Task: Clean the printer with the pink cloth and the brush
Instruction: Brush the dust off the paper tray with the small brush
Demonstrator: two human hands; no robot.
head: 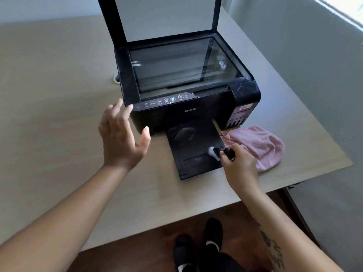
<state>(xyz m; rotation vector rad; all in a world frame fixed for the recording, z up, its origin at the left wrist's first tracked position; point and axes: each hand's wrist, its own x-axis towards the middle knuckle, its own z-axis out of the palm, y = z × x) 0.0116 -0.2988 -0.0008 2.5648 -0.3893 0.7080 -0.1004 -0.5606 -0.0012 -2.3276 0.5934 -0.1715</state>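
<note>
Looking down through the head camera, I count one printer [182, 91], one brush [222, 152], one pink cloth [261, 144] and two hands. My right hand [238, 165] is closed around the dark handle of the brush, pinching it between thumb and fingers; the pale bristles point away from my palm to the left and rest on the right part of the printer's pulled-out output tray [194, 156]. My left hand [121, 138] carries nothing: fingers spread and loose, palm turned toward the printer's front left corner, fingertips just beside the casing; I cannot tell whether they touch it. The printer sits ahead of both hands on one tan table [59, 95], its scanner lid [167, 18] raised upright so the glass bed [184, 63] shows. The cloth lies crumpled on the table just past my right hand, on its outer side, against the tray's right edge and near the printer's front right corner. Below the table edge, between my forearms, I see two black shoes [198, 250] on a dark floor.
</note>
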